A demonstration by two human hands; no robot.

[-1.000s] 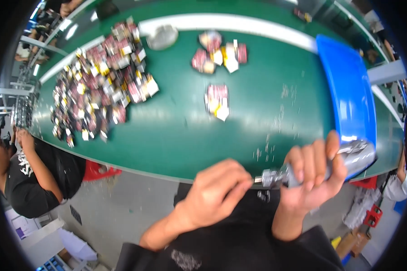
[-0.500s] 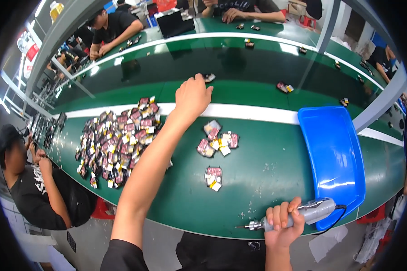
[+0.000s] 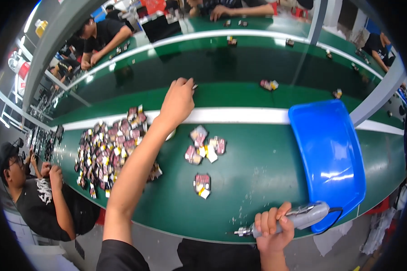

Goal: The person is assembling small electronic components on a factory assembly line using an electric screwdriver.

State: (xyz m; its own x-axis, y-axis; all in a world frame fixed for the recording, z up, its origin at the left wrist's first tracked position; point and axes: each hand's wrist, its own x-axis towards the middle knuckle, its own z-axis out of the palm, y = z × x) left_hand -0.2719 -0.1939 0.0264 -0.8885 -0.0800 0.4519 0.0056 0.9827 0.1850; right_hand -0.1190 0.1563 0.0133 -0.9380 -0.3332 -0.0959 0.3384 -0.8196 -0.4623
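the grey power driver [image 3: 305,217] lies across the right hand [image 3: 273,230], inside the fingers, which are wrapped around its barrel; its silver nose sticks out to the left of them, above the near edge of the green surface [image 3: 267,167], and its rear end overlaps the near corner of a blue tray [image 3: 332,149]. the left hand [image 3: 177,101] reaches out past a white strip [image 3: 239,115], its fingers bunched and bent; a small piece [image 3: 194,86] shows right by their tips, but i cannot tell whether they pinch it. between the hands, one small assembly [image 3: 202,184] lies alone, nearer than a group of three assemblies [image 3: 215,145]. left of the outstretched forearm spreads a heap of assemblies [image 3: 106,151].
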